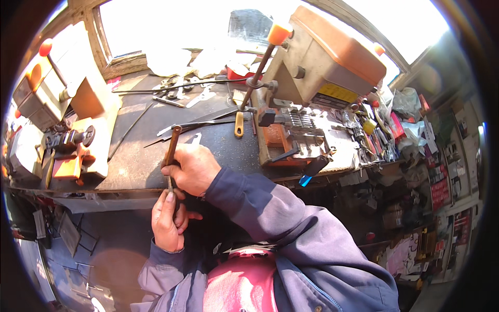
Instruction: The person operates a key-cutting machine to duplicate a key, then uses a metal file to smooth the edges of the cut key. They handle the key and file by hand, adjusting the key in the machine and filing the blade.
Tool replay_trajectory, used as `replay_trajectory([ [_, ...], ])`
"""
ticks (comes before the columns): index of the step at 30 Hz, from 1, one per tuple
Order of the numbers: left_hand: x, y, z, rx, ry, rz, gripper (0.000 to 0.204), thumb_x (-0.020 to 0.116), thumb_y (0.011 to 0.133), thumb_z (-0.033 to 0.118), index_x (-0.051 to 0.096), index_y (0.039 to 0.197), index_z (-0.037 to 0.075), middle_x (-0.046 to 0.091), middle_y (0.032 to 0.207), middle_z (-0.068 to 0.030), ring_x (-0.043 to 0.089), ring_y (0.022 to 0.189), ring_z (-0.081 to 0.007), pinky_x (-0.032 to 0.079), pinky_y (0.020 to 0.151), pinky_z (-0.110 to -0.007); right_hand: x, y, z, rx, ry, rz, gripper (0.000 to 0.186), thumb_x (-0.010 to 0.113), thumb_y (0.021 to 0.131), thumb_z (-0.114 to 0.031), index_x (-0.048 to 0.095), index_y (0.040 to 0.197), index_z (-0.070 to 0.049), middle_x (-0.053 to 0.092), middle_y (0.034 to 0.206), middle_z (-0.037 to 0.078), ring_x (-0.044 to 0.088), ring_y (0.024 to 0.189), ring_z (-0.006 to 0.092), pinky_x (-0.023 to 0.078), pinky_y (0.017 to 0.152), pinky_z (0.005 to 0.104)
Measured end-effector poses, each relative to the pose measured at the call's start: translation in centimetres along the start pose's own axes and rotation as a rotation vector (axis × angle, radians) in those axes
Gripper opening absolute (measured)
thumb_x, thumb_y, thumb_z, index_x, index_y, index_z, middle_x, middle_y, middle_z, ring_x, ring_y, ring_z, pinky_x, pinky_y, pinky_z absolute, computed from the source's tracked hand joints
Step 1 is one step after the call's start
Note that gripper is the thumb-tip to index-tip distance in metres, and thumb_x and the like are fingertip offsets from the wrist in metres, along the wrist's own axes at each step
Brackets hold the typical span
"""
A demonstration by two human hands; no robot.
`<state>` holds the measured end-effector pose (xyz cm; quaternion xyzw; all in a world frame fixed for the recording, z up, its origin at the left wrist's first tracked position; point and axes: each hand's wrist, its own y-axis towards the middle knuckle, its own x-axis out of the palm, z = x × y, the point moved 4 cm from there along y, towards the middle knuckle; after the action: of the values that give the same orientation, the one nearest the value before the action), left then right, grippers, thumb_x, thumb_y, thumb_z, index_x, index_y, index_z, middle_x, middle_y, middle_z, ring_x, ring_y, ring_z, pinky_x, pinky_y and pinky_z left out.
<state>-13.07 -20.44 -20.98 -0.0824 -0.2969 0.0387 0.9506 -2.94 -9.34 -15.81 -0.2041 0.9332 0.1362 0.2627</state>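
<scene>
Near the bench's front edge, my right hand (195, 169) is wrapped round a slim tool with a brown handle (172, 146), whose handle end points up and away from me. Just below it, my left hand (169, 221) is closed in a pinch, thumb along a thin metal piece (170, 184). That piece lies between the two hands, and I cannot tell whether it is part of the tool or separate. The fingers hide most of it. On the bench beyond my right hand lie long flat files (208, 122) and a yellow handle with a hole (239, 125).
A key-cutting machine (332, 62) with an orange-knobbed lever stands at the back right, another machine (67, 140) at the left. Loose keys and small metal parts (179, 91) lie at the back of the bench (135, 156). Mixed tools (371, 130) crowd its right end.
</scene>
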Motion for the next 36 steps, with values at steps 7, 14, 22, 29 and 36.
replay_trajectory([
  [7,-0.58,0.14,-0.57,0.029,0.022,0.021,0.025,0.046,0.112,0.025,0.057,0.104,0.004,0.030,0.055,0.0052,0.021,0.041,-0.0055,0.056,0.056,-0.033,-0.08,0.13,0.08,-0.078,-0.034,0.042,0.017,0.075,0.087,-0.018,0.074,0.096,-0.004,0.072,0.086,0.019,0.072,0.082,0.0386,0.056,0.074,0.0454],
  [14,0.12,0.08,-0.34,0.028,0.094,0.022,0.026,0.046,0.112,0.028,0.057,0.105,0.005,0.030,0.054,0.0050,0.023,0.040,-0.0056,0.057,0.057,-0.033,-0.52,0.00,-0.50,-0.202,0.012,0.072,0.022,0.077,0.087,-0.023,0.073,0.095,-0.003,0.072,0.085,0.019,0.071,0.080,0.0394,0.055,0.072,0.0463],
  [22,-0.35,-0.26,-0.61,0.029,0.104,0.062,0.028,0.045,0.113,0.028,0.059,0.104,0.005,0.035,0.059,0.0067,0.031,0.046,-0.0041,0.051,0.059,-0.026,-0.58,-0.49,0.16,0.027,0.349,-0.257,0.009,0.066,0.096,-0.003,0.067,0.102,0.004,0.068,0.082,0.003,0.062,0.073,0.0066,0.051,0.063,0.0253],
  [29,-0.20,-0.23,-0.70,0.078,0.219,0.116,0.033,0.046,0.113,0.032,0.061,0.106,0.004,0.038,0.060,0.0066,0.035,0.050,-0.0044,0.048,0.060,-0.025,-0.84,-0.35,-0.25,0.123,0.303,-0.330,0.010,0.063,0.097,-0.002,0.067,0.105,0.005,0.068,0.085,0.003,0.064,0.077,0.0085,0.051,0.067,0.0240],
  [36,-0.61,-0.34,-0.86,0.074,0.265,0.148,0.025,0.049,0.110,0.021,0.064,0.107,0.001,0.065,0.087,-0.0009,0.056,0.069,-0.0071,0.049,0.062,-0.025,-0.30,-0.19,-0.35,0.010,0.122,-0.322,0.011,0.066,0.097,-0.004,0.069,0.103,0.006,0.069,0.082,0.004,0.064,0.077,0.0091,0.052,0.068,0.0249],
])
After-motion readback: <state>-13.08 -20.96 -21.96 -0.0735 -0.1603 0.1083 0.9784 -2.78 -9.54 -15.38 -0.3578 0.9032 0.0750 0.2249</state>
